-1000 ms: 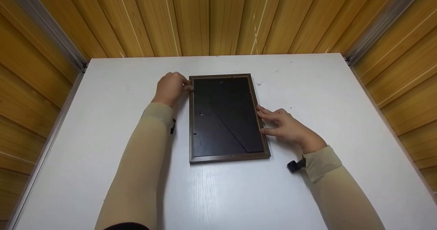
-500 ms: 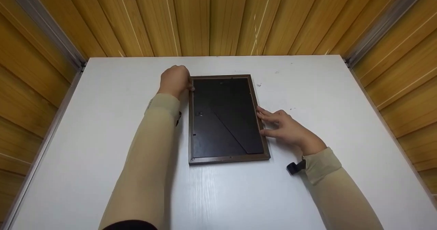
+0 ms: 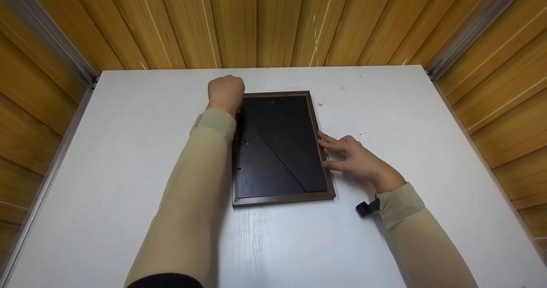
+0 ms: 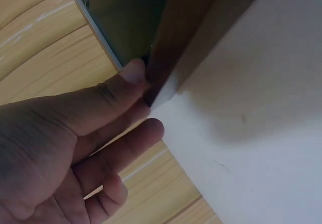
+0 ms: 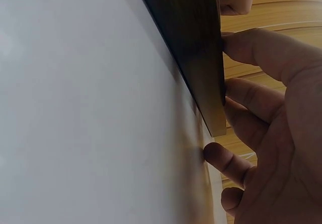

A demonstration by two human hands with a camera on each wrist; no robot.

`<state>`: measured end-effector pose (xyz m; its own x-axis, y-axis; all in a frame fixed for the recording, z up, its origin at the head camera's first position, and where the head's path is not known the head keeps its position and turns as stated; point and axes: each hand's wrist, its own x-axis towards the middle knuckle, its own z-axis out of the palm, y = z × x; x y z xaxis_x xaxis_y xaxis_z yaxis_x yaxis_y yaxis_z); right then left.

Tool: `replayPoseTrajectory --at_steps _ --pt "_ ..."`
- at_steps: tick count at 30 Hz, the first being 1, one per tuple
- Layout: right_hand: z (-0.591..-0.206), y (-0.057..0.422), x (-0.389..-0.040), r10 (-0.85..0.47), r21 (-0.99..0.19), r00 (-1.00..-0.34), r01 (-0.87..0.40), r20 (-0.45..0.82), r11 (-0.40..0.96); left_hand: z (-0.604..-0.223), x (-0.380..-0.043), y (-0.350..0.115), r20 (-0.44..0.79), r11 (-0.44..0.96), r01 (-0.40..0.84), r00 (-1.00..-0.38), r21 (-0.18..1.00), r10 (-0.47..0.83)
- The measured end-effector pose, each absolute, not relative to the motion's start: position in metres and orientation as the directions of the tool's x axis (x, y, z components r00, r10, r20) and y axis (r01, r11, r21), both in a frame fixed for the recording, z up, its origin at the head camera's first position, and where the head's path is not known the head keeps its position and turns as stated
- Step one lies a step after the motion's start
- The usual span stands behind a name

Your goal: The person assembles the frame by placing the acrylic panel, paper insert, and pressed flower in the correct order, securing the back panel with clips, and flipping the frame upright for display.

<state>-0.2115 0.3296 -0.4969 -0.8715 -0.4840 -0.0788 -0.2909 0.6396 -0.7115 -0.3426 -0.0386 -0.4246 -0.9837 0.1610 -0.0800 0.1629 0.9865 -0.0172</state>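
A brown picture frame lies back up on the white table, with its black backing board showing. A slanted line on the board marks the edge of its stand leg. At the far left corner, my left hand pinches the frame's rim. The left wrist view shows the thumb on the inner side by a small dark tab, with the forefinger outside. My right hand rests against the right side, its fingers and thumb extended and spread along the rim.
The white table reaches back to a wall of wood-look panels. Grey metal posts stand at the corners. A few small marks show on the table right of the frame.
My left hand has moved away from me and to the right, round the far left corner, its wrist turning over the rim. The right hand and the picture frame have stayed nearly still.
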Motion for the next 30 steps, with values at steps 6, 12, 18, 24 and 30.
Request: replayPoseTrajectory --at_steps 6,12,18,24,30 --pt "-0.496 0.327 -0.21 -0.505 -0.72 -0.86 -0.303 -0.076 0.624 -0.421 -0.342 -0.029 -0.112 0.987 0.143 -0.985 -0.078 0.134" --pt "-0.494 0.327 -0.209 -0.504 -0.742 -0.859 -0.277 -0.093 0.61 -0.418 -0.337 -0.03 -0.118 0.987 0.153 -0.982 -0.051 0.146" --pt "-0.493 0.328 -0.209 -0.483 -0.731 -0.869 -0.258 -0.111 0.632 -0.419 -0.328 -0.046 -0.152 0.977 0.166 -0.971 0.134 0.186" --pt "-0.494 0.329 -0.209 -0.463 -0.713 -0.877 -0.243 -0.129 0.658 -0.438 -0.317 -0.078 -0.212 0.925 0.124 -0.954 0.359 0.21" --pt "-0.495 0.329 -0.21 -0.463 -0.719 -0.876 -0.237 -0.132 0.653 -0.461 -0.271 -0.107 -0.227 0.88 0.173 -0.928 0.443 0.296"
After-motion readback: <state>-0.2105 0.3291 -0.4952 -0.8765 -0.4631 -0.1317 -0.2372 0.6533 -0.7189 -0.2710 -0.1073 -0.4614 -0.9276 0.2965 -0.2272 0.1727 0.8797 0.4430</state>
